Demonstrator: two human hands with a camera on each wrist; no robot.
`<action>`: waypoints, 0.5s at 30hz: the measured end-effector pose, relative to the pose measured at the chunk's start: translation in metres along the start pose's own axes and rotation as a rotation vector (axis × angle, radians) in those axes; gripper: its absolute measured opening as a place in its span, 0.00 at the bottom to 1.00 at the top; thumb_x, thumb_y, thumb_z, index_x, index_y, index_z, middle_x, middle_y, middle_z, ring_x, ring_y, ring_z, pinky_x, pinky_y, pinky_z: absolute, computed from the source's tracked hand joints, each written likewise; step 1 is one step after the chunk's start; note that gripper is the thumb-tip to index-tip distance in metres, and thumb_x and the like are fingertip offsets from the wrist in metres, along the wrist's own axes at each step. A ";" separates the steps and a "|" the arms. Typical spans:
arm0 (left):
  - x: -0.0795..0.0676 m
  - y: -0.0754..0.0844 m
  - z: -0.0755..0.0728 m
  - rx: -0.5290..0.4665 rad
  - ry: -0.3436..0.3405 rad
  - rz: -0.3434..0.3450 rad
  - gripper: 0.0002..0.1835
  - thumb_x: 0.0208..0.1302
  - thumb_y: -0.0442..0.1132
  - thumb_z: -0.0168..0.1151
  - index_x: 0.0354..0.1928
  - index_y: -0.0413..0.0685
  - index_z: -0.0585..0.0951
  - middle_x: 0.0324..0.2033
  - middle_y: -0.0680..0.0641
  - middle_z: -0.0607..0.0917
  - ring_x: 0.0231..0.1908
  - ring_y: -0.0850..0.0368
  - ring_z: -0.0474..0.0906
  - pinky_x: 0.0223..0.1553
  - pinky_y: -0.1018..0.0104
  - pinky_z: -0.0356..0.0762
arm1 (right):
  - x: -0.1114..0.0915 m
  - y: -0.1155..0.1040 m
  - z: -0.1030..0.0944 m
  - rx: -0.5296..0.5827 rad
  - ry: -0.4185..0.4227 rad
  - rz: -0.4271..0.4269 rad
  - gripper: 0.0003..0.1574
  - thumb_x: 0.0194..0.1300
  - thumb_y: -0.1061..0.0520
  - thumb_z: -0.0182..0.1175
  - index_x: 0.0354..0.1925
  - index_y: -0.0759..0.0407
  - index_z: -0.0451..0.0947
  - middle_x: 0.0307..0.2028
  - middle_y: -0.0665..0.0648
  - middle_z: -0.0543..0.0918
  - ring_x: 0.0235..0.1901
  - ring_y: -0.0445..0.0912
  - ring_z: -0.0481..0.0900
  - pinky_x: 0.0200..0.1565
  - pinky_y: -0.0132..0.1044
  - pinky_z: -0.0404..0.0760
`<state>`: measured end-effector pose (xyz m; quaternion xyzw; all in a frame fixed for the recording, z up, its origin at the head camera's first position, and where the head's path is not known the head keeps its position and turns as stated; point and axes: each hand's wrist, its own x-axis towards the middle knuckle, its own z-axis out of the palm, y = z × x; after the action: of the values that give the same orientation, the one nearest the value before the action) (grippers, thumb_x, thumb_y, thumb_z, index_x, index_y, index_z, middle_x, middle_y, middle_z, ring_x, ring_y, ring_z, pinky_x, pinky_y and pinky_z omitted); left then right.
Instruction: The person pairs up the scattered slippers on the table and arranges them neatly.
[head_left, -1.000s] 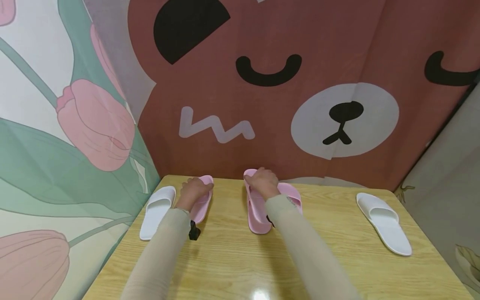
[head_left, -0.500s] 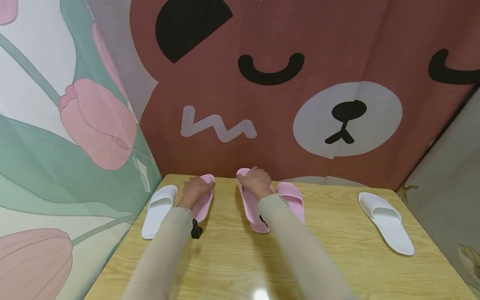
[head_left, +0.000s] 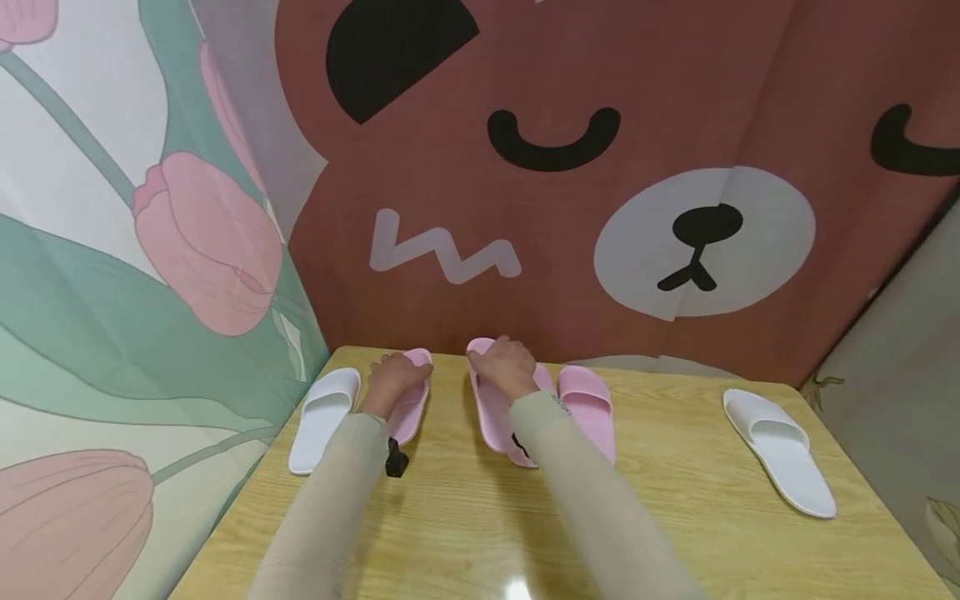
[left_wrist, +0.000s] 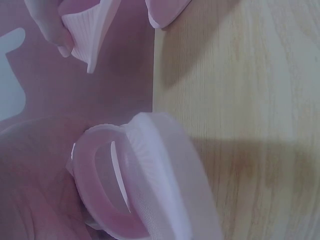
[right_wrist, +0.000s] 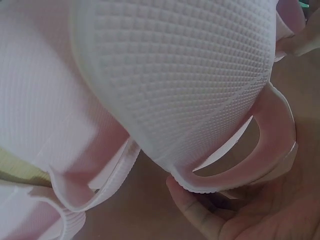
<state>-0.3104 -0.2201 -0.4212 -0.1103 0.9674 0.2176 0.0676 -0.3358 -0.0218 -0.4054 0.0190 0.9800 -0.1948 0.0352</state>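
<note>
In the head view my left hand (head_left: 393, 379) grips a pink slipper (head_left: 412, 410) near the back left of the wooden table. The left wrist view has its strap (left_wrist: 95, 175) against the palm. My right hand (head_left: 506, 367) holds another pink slipper (head_left: 489, 408) near the table's back edge, thumb on its near side. In the right wrist view the fingers (right_wrist: 200, 212) curl at the strap of this textured slipper (right_wrist: 180, 65). Behind it lies a second pink slipper (right_wrist: 75, 125), partly hidden by the right hand and sleeve in the head view.
One more pink slipper (head_left: 587, 400) lies just right of the right hand. White slippers lie at the table's left (head_left: 325, 421) and right (head_left: 778, 454) sides. A bear-print curtain (head_left: 555, 250) hangs behind the table (head_left: 450, 533).
My right hand has moved left with its pink slipper, uncovering more of the pink slippers beside it. The left hand keeps its hold on its slipper. The head view has shifted slightly.
</note>
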 end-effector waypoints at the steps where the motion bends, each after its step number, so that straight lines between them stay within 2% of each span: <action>1: 0.001 0.000 0.000 0.006 0.002 0.006 0.49 0.70 0.66 0.49 0.70 0.24 0.63 0.70 0.24 0.63 0.71 0.24 0.54 0.70 0.35 0.53 | 0.000 -0.001 0.001 0.003 0.002 -0.002 0.52 0.65 0.25 0.53 0.62 0.69 0.70 0.55 0.69 0.80 0.55 0.61 0.79 0.55 0.54 0.78; 4: 0.002 -0.002 0.002 0.018 0.007 0.023 0.48 0.70 0.65 0.48 0.70 0.24 0.63 0.70 0.24 0.64 0.71 0.25 0.55 0.71 0.35 0.52 | -0.001 -0.005 0.004 0.003 0.007 0.000 0.52 0.65 0.25 0.53 0.63 0.69 0.69 0.55 0.69 0.79 0.56 0.62 0.78 0.56 0.54 0.77; 10: 0.003 -0.004 0.005 0.013 0.008 0.011 0.48 0.70 0.65 0.49 0.69 0.24 0.64 0.68 0.23 0.64 0.69 0.23 0.57 0.68 0.34 0.58 | -0.001 -0.010 0.012 0.011 0.007 0.010 0.52 0.65 0.25 0.52 0.63 0.68 0.69 0.55 0.69 0.79 0.57 0.60 0.79 0.53 0.53 0.79; 15: 0.005 -0.005 0.007 -0.002 -0.006 -0.003 0.48 0.71 0.65 0.49 0.70 0.24 0.63 0.70 0.22 0.61 0.71 0.21 0.52 0.70 0.33 0.54 | -0.001 -0.011 0.018 0.002 -0.001 0.009 0.53 0.66 0.25 0.50 0.64 0.69 0.68 0.56 0.68 0.79 0.57 0.59 0.78 0.53 0.52 0.79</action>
<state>-0.3130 -0.2227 -0.4302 -0.1112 0.9668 0.2189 0.0708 -0.3344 -0.0389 -0.4180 0.0236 0.9797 -0.1956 0.0367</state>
